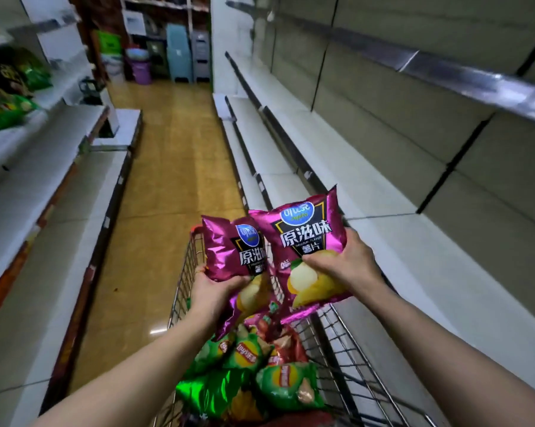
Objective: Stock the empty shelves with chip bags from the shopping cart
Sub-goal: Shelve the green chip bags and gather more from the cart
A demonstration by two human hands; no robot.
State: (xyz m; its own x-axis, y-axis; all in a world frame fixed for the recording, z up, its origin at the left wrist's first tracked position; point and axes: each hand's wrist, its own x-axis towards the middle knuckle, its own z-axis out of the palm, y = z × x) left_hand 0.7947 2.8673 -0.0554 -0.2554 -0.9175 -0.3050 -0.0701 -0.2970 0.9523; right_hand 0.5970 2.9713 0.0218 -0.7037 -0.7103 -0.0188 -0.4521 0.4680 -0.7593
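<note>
While we stand over the shopping cart point(184, 272), each of our hands holds one chip bag above it. Our left hand point(216, 289) grips the left purple bag point(229, 251) low down, thumb across its front, fingers curled behind its left edge. Our right hand point(347, 263) clasps the right purple bag point(306, 238), thumb on the printed chips, fingers wrapped behind its right edge. Green chip bags point(287, 383) lie in the cart below.
</note>
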